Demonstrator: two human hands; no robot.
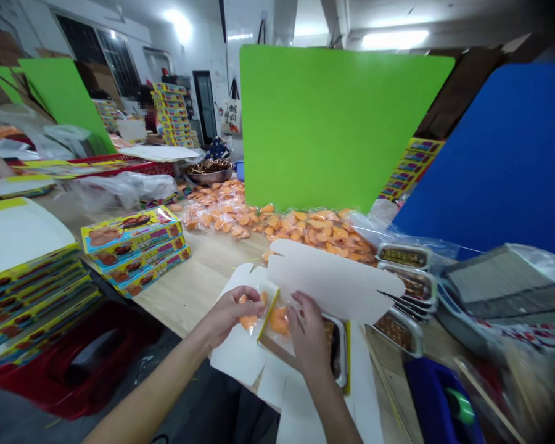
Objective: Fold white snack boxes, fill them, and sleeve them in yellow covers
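Observation:
My left hand [238,311] pinches a clear plastic packet of orange pieces [248,322] just left of an open carton. The carton [277,348] has a yellow rim and white inside, its flaps folded out and its white lid [333,274] raised behind. My right hand [309,330] reaches in from above, fingers bent but apart, touching or close beside another orange packet [280,320] at the carton's left end. A foil tray [340,351] with brown contents fills the right end, partly hidden by this hand.
Loose orange packets [324,231] heap below a green divider [333,123]. Foil trays [411,283] stack at right, near a blue tape dispenser [439,401]. Closed printed boxes [136,250] stand at left, beside more boxes [32,302] over a red stool [87,370]. Someone sits far back.

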